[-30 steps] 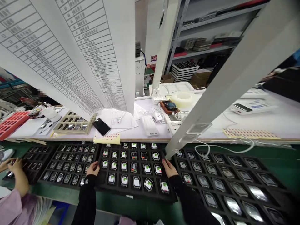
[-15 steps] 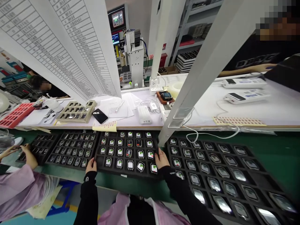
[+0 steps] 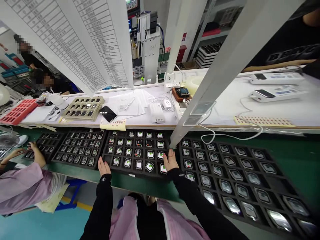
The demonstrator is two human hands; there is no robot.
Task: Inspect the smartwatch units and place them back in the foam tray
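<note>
A black tray point(image 3: 135, 172) of small smartwatch bodies with lit screens lies on the green belt in front of me. My left hand point(image 3: 103, 166) rests flat on the tray's near left corner, fingers stretched out. At the tray's right edge my right hand point(image 3: 170, 160) lies with its fingers extended over the nearest watches point(image 3: 162, 168). Neither hand holds anything. Both arms wear black sleeves.
More black watch trays sit to the left point(image 3: 80, 149) and right point(image 3: 232, 176). A co-worker's hand point(image 3: 35, 150) in a pink sleeve touches the far-left tray. A white post point(image 3: 200, 100) slants down beside my right hand. Behind the trays, a white bench holds a phone point(image 3: 108, 113), papers and a beige tray point(image 3: 82, 108).
My view has pulled back and up, so the trays appear farther away. Both hands have stayed on the middle tray's sides, the left one now lying flatter on the corner.
</note>
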